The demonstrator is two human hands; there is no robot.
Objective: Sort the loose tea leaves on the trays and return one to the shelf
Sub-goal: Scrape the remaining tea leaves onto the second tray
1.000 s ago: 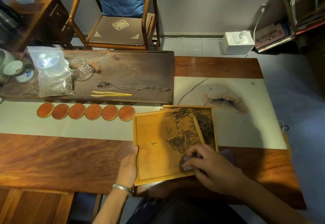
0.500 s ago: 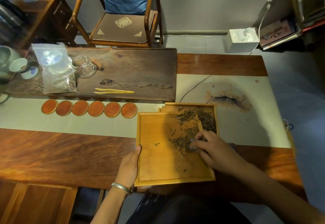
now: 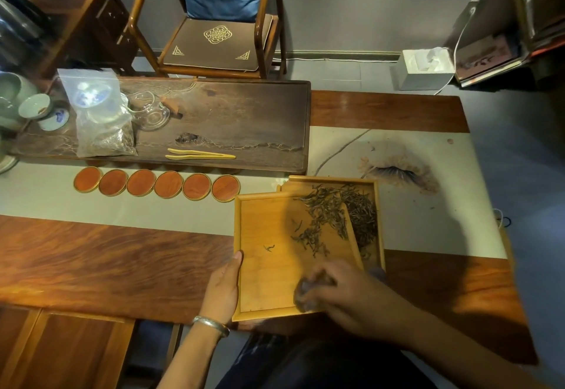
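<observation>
Two light wooden trays lie at the table's near right. The upper tray [image 3: 266,269] rests slanted over the lower tray [image 3: 380,223]. Dark loose tea leaves [image 3: 321,217] are spread over the upper tray's far right part, and more leaves [image 3: 363,216] are heaped in the lower tray. My left hand [image 3: 221,291] holds the upper tray's left rim, thumb on top. My right hand [image 3: 348,294], blurred, hovers at the tray's near right corner and pinches a small dark object [image 3: 305,292] that I cannot identify.
A row of several round orange coasters [image 3: 156,185] lies left of the trays. Behind stands a dark tea board [image 3: 244,119] with a plastic bag of tea [image 3: 101,119], bamboo tongs [image 3: 200,155] and a glass pitcher [image 3: 151,112]. A shelf [image 3: 535,22] stands far right.
My right hand, up at the leaf pile half a second ago, has come back to the tray's near right corner. My left hand stays on the rim.
</observation>
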